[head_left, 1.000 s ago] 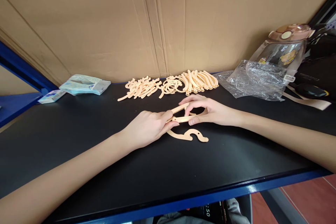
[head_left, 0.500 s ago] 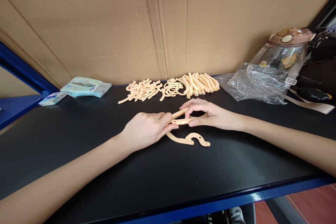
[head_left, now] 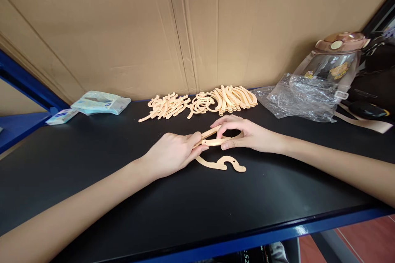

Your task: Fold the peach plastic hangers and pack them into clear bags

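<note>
My left hand (head_left: 171,153) and my right hand (head_left: 243,133) meet at the middle of the black table (head_left: 92,181). Both pinch thin peach-coloured plastic strips (head_left: 212,137) between them: the left hand grips their left ends, the right hand's fingers curl over the right part. Just in front of the hands a curved peach piece with a hook shape (head_left: 222,163) lies flat on the table. Farther back, against the cardboard wall, lies a pile of several more peach pieces (head_left: 200,100).
A crumpled clear plastic bag (head_left: 300,96) and a water bottle with a brown lid (head_left: 335,55) sit at the back right, with dark items beside them. A tissue pack (head_left: 100,102) and a small box (head_left: 61,116) lie at the back left. The blue table edge (head_left: 277,236) runs along the front.
The hands stay on the strips with only slight finger shifts. The view has moved a little; nothing on the table has been displaced.
</note>
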A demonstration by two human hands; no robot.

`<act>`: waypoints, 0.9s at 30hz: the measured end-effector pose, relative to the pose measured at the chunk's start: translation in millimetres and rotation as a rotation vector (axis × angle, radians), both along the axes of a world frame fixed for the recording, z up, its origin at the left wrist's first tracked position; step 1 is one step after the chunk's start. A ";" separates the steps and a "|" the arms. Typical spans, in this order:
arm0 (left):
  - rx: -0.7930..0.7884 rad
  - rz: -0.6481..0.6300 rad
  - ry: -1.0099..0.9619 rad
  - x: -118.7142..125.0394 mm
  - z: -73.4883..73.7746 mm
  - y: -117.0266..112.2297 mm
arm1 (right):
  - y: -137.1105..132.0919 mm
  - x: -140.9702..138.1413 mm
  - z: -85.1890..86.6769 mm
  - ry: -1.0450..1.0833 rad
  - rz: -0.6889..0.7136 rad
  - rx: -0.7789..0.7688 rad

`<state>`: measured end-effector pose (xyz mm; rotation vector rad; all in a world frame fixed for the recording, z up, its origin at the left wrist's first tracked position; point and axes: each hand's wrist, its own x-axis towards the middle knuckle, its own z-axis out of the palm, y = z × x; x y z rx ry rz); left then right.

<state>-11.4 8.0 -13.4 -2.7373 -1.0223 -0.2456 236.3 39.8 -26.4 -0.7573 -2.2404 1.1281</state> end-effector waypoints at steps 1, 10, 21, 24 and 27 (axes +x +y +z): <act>0.005 -0.005 0.003 0.3 -0.1 -0.1 | 0.1 0.1 0.1 0.001 0.002 -0.001; 0.198 -0.077 -0.030 -0.4 -0.2 -1.6 | 0.5 -0.6 1.4 -0.067 0.000 0.101; 0.288 -0.162 -0.004 -1.3 5.8 -2.0 | 1.9 3.7 2.8 -0.156 -0.001 0.210; 0.297 -0.098 0.005 -2.5 3.4 -3.4 | 5.6 8.1 1.6 -0.167 0.028 0.244; 0.291 -0.017 0.002 -4.0 -1.0 -4.4 | 6.3 9.5 0.6 -0.189 0.007 0.275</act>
